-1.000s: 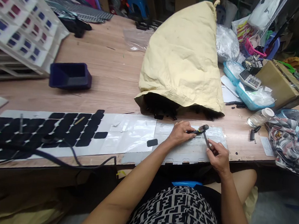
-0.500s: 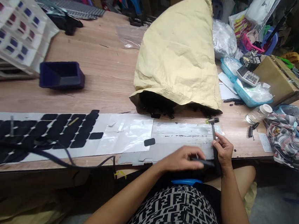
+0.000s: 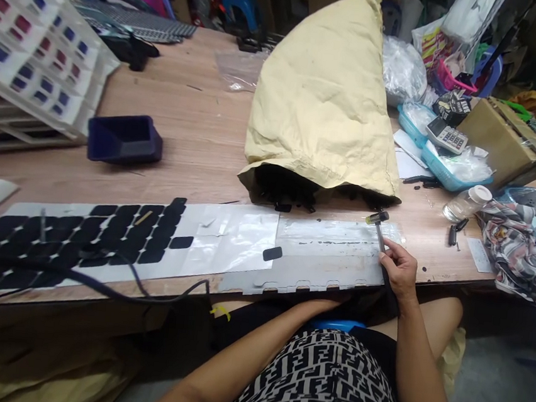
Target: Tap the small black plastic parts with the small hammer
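"The right hand (image 3: 400, 268) is wrapped round a small hammer (image 3: 380, 236). See, looking down from the head camera?"

"Yes! And where's the hammer?"

"Over the right end of the grey board (image 3: 323, 266), by the table's (image 3: 200, 112) near edge. The hammer's head (image 3: 377, 218) points away from the person. One end of it is yellowish and the other is dark. I can't tell if it touches anything."

"And the left hand?"

"I can't see it. The left forearm (image 3: 278, 335) goes in below the table edge, so I can't tell if that hand is holding something."

"Is the hammer heavy?"

"A bit, I think. Most of the weight should be up in the head, so it would want to tip that way. It looks stiff and hard to break. The thin metal neck might be slippery."

"Where would you hold it?"

"Low down, on the dark handle (image 3: 388, 293). This hand is higher, near the neck. That should be easy to steer, but not so good for a big swing."

"What's beside the board?"

"A white sheet (image 3: 234, 229) with black pads (image 3: 154, 252), and a tan sack (image 3: 329, 99) behind."
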{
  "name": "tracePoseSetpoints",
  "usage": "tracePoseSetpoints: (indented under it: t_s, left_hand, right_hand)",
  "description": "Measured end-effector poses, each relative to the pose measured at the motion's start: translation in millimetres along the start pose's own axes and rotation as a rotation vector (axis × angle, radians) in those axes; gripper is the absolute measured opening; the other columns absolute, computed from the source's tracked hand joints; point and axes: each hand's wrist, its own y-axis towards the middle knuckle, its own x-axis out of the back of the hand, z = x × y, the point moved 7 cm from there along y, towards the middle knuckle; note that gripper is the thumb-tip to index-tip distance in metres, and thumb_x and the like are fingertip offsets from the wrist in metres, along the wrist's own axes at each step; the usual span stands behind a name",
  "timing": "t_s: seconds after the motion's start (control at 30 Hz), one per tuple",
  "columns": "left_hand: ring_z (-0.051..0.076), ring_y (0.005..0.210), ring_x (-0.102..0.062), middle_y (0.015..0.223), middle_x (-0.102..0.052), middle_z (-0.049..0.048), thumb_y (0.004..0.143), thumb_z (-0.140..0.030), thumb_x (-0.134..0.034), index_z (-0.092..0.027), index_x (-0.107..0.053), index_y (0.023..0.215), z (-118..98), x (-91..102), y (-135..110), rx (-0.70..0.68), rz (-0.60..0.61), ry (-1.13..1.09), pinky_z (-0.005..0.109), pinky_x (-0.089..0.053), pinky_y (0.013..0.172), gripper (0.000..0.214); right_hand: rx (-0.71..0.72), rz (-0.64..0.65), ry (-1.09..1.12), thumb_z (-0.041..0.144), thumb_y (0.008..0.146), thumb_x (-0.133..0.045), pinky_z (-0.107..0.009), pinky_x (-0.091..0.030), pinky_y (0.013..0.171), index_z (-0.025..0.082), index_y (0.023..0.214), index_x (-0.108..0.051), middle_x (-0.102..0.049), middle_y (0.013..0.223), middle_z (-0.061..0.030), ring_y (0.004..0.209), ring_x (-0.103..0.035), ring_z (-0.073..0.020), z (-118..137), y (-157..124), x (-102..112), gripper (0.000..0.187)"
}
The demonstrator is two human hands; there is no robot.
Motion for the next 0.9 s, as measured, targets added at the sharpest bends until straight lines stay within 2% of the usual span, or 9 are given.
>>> tracePoseSetpoints:
  t_s: [0.1,0.17,0.23,0.3,0.37,0.5,0.57,0.67,0.9]
  left_hand:
    - [0.028,0.109,-0.067,0.118,-0.074,0.0072,0.085,-0.056,-0.063,-0.026,-0.067,0.129,-23.7,-3.0,-28.5,-0.003,0.147,0.172,0.037,-0.05,0.092,0.053]
    - [0.024,0.09,-0.069,0.103,-0.076,0.0062,0.086,-0.049,-0.064,-0.023,-0.073,0.119,-54.5,-0.7,-58.6,-0.132,0.272,0.253,0.032,-0.05,0.077,0.043]
    - [0.018,0.079,-0.067,0.09,-0.075,0.0035,0.086,-0.047,-0.066,-0.021,-0.077,0.107,-94.1,11.5,-92.0,-0.367,0.353,0.26,0.026,-0.046,0.07,0.035]
    - [0.016,0.076,-0.065,0.086,-0.075,0.0022,0.088,-0.051,-0.065,-0.021,-0.077,0.104,-120.1,35.1,-112.5,-0.428,0.392,0.162,0.024,-0.044,0.066,0.035]
    - [0.017,0.075,-0.065,0.087,-0.075,0.0035,0.09,-0.052,-0.062,-0.019,-0.076,0.097,-131.1,76.9,-108.4,-0.368,0.198,0.081,0.024,-0.046,0.066,0.037]
    - [0.024,0.082,-0.068,0.088,-0.075,0.0096,0.094,-0.042,-0.054,-0.016,-0.075,0.089,-115.1,190.2,-80.0,-0.033,-0.698,0.266,0.031,-0.048,0.07,0.033]
    - [0.029,0.088,-0.069,0.089,-0.076,0.0134,0.093,-0.041,-0.054,-0.016,-0.077,0.09,-107.5,223.4,-68.8,0.123,-0.946,0.385,0.036,-0.049,0.075,0.034]
    - [0.036,0.097,-0.07,0.095,-0.077,0.0181,0.09,-0.044,-0.058,-0.014,-0.08,0.093,-103.4,243.9,-49.1,0.225,-1.023,0.436,0.04,-0.051,0.08,0.037]
    - [0.037,0.099,-0.07,0.096,-0.077,0.016,0.077,-0.051,-0.069,-0.018,-0.081,0.092,-98.4,249.1,-43.5,0.26,-1.018,0.298,0.039,-0.053,0.078,0.039]
  right_hand:
    - [-0.001,0.001,-0.002,0.031,0.078,-0.071,-0.028,-0.041,0.06,0.018,0.112,-0.076,-0.054,0.063,0.0047,0.059,-0.05,-0.0119,0.1,0.5,0.4,0.038]
    - [-0.004,0.004,0.001,0.031,0.078,-0.07,-0.028,-0.043,0.061,0.018,0.113,-0.076,-0.056,0.063,0.0045,0.059,-0.052,-0.0125,-0.2,0.8,0.7,0.038]
    - [-0.004,0.009,0.004,0.032,0.079,-0.069,-0.029,-0.044,0.062,0.017,0.114,-0.076,-0.057,0.062,0.0044,0.059,-0.053,-0.0128,-0.4,1.1,0.8,0.039]
    - [-0.001,0.013,-0.005,0.032,0.079,-0.069,-0.028,-0.044,0.061,0.017,0.115,-0.076,-0.057,0.062,0.0044,0.059,-0.052,-0.0126,-0.5,1.3,0.7,0.039]
    - [0.006,0.017,-0.024,0.031,0.08,-0.069,-0.028,-0.043,0.06,0.018,0.115,-0.076,-0.057,0.063,0.0043,0.059,-0.052,-0.0125,-0.6,1.4,0.5,0.038]
    - [0.03,0.021,-0.044,0.03,0.08,-0.07,-0.028,-0.042,0.06,0.018,0.114,-0.076,-0.055,0.063,0.0042,0.06,-0.051,-0.0125,-0.5,1.6,-0.3,0.037]
    - [0.039,0.024,-0.045,0.03,0.08,-0.07,-0.028,-0.041,0.059,0.018,0.113,-0.076,-0.053,0.063,0.0044,0.059,-0.049,-0.012,-0.2,1.7,-0.8,0.036]
    - [0.052,0.025,-0.058,0.03,0.079,-0.07,-0.028,-0.041,0.059,0.018,0.113,-0.077,-0.051,0.064,0.0046,0.058,-0.046,-0.0116,0.9,2.0,-1.2,0.036]
    - [0.064,0.025,-0.085,0.03,0.079,-0.069,-0.028,-0.041,0.059,0.017,0.113,-0.076,-0.052,0.065,0.0044,0.058,-0.045,-0.011,0.6,1.7,-1.3,0.037]
